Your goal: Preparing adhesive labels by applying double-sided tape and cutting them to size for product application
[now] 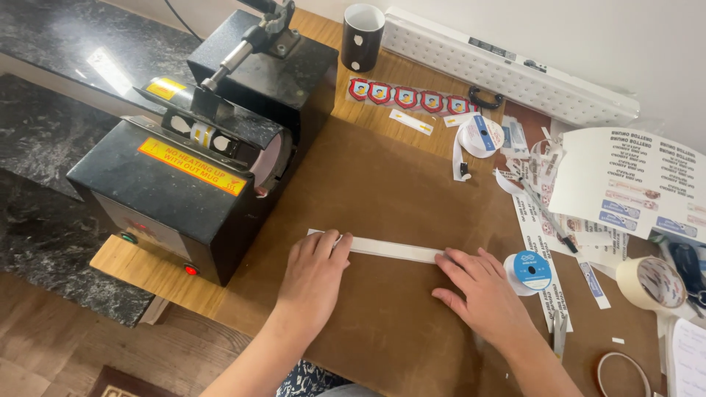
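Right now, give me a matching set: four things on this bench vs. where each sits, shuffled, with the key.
Things:
1. white strip
2. black mug
3. tape roll
4. mug press

Places:
A. far edge of the table, upright, beside the long white box
B. right edge, past the blue-labelled spool
C. flat on the brown mat, under the fingers of the left hand and right hand
D. left end of the table

Pairs: 1-C, 2-A, 3-B, 4-D
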